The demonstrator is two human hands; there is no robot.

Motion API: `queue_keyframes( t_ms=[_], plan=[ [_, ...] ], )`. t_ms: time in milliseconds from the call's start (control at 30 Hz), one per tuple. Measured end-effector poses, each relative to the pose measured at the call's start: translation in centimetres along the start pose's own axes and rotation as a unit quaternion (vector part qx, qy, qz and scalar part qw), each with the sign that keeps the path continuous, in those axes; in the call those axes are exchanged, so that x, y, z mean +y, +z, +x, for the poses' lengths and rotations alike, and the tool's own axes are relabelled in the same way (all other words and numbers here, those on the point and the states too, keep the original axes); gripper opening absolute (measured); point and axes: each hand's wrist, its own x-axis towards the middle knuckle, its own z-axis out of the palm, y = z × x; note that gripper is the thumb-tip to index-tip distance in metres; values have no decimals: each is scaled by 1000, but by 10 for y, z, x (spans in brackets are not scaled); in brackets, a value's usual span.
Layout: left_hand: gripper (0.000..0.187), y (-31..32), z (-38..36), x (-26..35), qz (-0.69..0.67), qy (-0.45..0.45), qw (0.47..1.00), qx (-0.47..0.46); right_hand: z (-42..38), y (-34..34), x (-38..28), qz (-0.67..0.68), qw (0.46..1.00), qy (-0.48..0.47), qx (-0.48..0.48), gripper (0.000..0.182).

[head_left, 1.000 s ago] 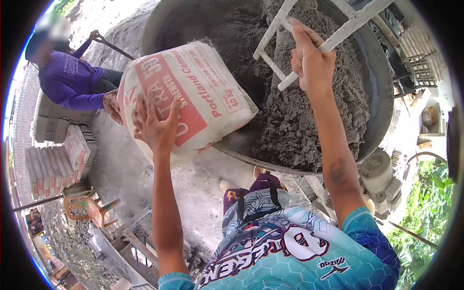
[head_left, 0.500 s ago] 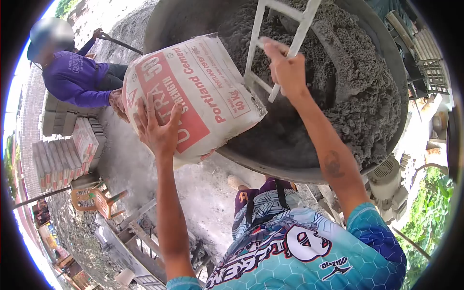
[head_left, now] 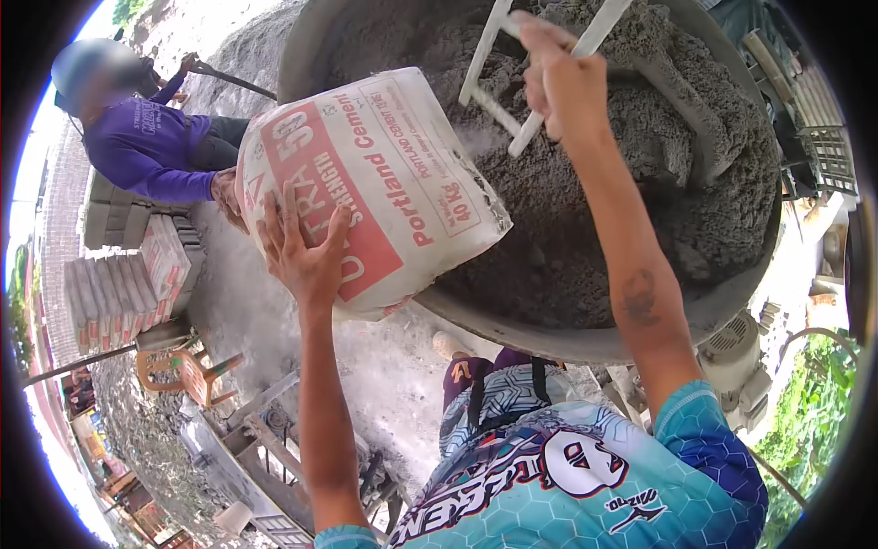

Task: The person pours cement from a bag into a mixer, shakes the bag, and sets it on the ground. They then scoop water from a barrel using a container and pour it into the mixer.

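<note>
A white and red cement bag (head_left: 384,174) leans over the near left rim of a large round drum (head_left: 512,334). My left hand (head_left: 305,242) lies on the bag's printed face with its fingers spread. Higher up at the right, my right hand (head_left: 562,82) is wrapped round a pale ladder-like frame (head_left: 599,26) above the drum. Grey mix (head_left: 658,156) fills much of the drum, and dust hangs near the bag's open end. A co-worker's hand (head_left: 227,197) touches the bag's far left end.
The co-worker (head_left: 146,142) in a purple top stands at the upper left, with a dark handle (head_left: 233,80) in the other hand. Stacked cement bags (head_left: 114,302) and an orange chair (head_left: 194,373) are at the left. A motor (head_left: 732,348) sits beside the drum at the lower right.
My right hand and the pale frame have moved up and to the right. The bag has shifted slightly right with my left hand still on it. The grey mix has changed shape.
</note>
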Motion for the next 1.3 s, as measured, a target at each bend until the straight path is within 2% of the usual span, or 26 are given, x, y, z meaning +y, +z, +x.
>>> queue_keyframes(
  t_ms=[33, 100, 167, 233, 267, 333, 400, 467, 500, 567, 633, 700, 733, 800, 867, 900, 933, 967, 1000, 1033, 1067, 1100, 1167, 1267, 1300],
  plan=[
    [91, -2, 0, 1, 3, -1, 1000, -3, 17, -5, -15, -16, 999, -31, 1, 24],
    [91, -3, 1, 3, 0, -5, 1000, -3, 63, -27, -9, 8, 991, -114, -68, 23],
    [91, 1, 0, -1, 7, -2, 1000, 0, 18, 13, 13, -41, 999, -25, 20, 24],
    [91, 0, 2, -3, 16, 4, 1000, 6, 10, 4, 182, -122, 966, -227, -24, 26],
    [91, -3, 0, -3, 20, 4, 1000, -2, -2, 3, 170, -120, 968, -220, -25, 26],
    [91, -2, 4, -3, 18, 2, 1000, -1, -15, 1, 103, -129, 988, 54, -62, 32],
    [92, -1, 2, -1, -30, 3, 1000, 3, 1, 4, 69, -129, 991, 8, -48, 30],
    [92, -1, 3, 0, -19, 3, 1000, 6, 15, 17, 6, -27, 999, -14, -34, 28],
    [92, -2, 4, 0, -6, 3, 1000, 5, 28, 20, -13, -38, 998, -48, -14, 27],
    [92, -1, 5, -1, -7, 5, 1000, 6, 88, 0, 5, 14, 991, -121, -57, 24],
    [92, -1, 4, -1, -6, 6, 1000, 8, 34, 42, 23, -54, 997, -57, 8, 24],
    [91, -2, 4, 0, 5, 2, 1000, -1, 37, 30, 176, -123, 984, -130, -21, 26],
    [91, -7, 0, 1, 10, 0, 1000, -2, 29, 29, 170, -121, 984, -126, -23, 26],
    [92, -7, 4, 7, 18, -9, 1000, -12, 24, 28, 125, -84, 996, -31, -32, 28],
    [92, -2, 5, 7, 1, -9, 1000, -10, 41, 34, 69, -85, 996, -32, -19, 27],
    [91, -2, 4, 4, -11, -12, 1000, -9, 47, 41, 32, -64, 996, -61, -10, 27],
    [91, -3, 4, 3, -9, -11, 1000, -11, 57, 46, 10, -6, 997, -80, -15, 29],
    [91, -4, 4, 5, -5, -10, 1000, -12, 68, 53, -5, -4, 997, -80, -15, 29],
    [92, -5, 5, 6, -1, -11, 1000, -12, 81, 60, -16, 2, 992, -124, -6, 30],
    [92, -4, 7, 6, 0, -11, 1000, -8, 95, 69, -20, 11, 986, -169, 0, 31],
    [91, -3, 9, 6, 3, -11, 1000, -9, 110, 77, 6, 5, 990, -143, 2, 30],
    [91, -4, 6, 5, 8, -13, 1000, -14, 115, 81, 56, -3, 994, -111, 4, 30],
    [91, -4, 8, 6, 14, -6, 1000, -9, 98, 86, 168, -52, 991, -122, 17, 30],
    [90, -9, 3, 5, 21, -5, 1000, -9, 72, 66, 128, 16, 995, -96, -9, 29],
    [89, -5, 5, 6, 21, -9, 1000, -11, 71, 57, 88, 3, 995, -96, -10, 28]
  ],
)
